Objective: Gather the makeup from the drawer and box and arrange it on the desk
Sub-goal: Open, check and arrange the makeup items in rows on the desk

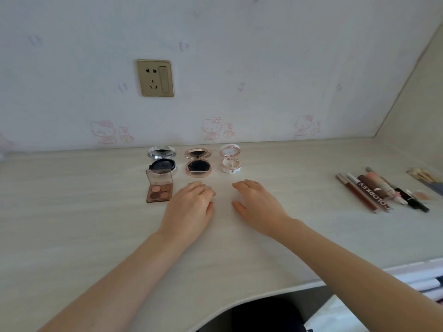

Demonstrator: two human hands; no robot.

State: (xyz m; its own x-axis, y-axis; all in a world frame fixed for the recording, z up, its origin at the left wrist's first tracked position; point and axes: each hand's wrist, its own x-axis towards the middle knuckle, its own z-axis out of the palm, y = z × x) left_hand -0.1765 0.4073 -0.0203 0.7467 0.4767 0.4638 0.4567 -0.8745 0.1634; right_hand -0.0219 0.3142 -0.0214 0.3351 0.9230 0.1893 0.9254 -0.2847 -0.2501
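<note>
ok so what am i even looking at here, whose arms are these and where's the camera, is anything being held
No machine here: a person wears a camera on the head, looking forward and down, so both arms reach in from the bottom. It is the only view. The left hand and right hand are low over a pale desk. The right hand is open and holds nothing; the left hand's fingers bend down, and I cannot tell whether something small lies under them. Beyond them sit three open round cases: a silver compact, a rose-gold compact and a white compact. An open eyeshadow palette lies beside the left hand. A row of pencils and tubes lies far right.
</note>
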